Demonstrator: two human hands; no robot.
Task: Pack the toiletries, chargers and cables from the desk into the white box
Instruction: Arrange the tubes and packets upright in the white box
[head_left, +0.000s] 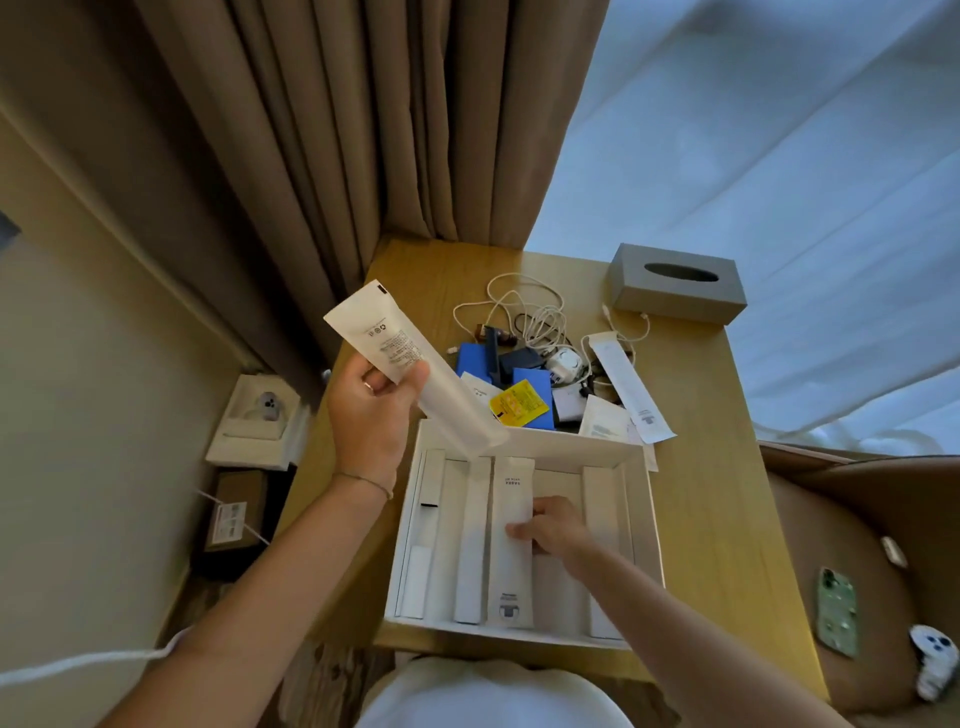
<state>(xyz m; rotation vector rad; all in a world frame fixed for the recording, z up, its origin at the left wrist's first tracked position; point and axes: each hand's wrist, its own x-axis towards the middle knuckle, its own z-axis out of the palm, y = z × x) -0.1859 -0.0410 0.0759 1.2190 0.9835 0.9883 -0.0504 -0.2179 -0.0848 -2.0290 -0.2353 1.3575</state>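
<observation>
The open white box (641, 525) sits on the near part of the wooden desk (727, 509), with several long white toiletry packets lying side by side in it. My left hand (371, 410) grips a long white tube (415, 366) tilted above the box's far left corner. My right hand (553, 525) is inside the box and pinches the edge of a white packet (511, 566). Behind the box lie a tangle of white cables (530, 312), a white charger (565, 364), blue items (475, 358), a yellow sachet (519, 405) and another long white packet (631, 387).
A grey tissue box (678, 283) stands at the desk's far right corner. Beige curtains (311, 156) hang behind the desk. A brown armchair (857, 545) at right holds a green phone (837, 610) and small white objects. Boxes sit on the floor (254, 426) at left.
</observation>
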